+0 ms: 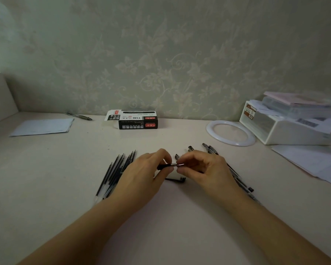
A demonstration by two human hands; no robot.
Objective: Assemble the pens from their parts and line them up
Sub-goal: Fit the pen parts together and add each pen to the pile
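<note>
Both hands meet just above the surface [46,188], mid-frame. Left hand [143,176] pinches a black pen barrel [163,166]; right hand [201,169] pinches a small metal tip [180,165] at the barrel's end. Step looks like screwing the tip on. To do it well: keep the two parts in one straight line, turn the tip with the fingertips only, hold the barrel still, and back off if the thread binds.

A black cap piece [177,179] lies on the surface just under the hands. Refills [116,172] sit fanned to the left, partly behind the left hand. More pen parts [237,175] are piled to the right, behind the right hand; whether any are finished, can't tell. No clear line-up yet.

Farther back, a pen box [134,121] lies on its side, end flap open, contents not visible. At far right a white storage bin [287,129] holds papers and flat packs.
</note>
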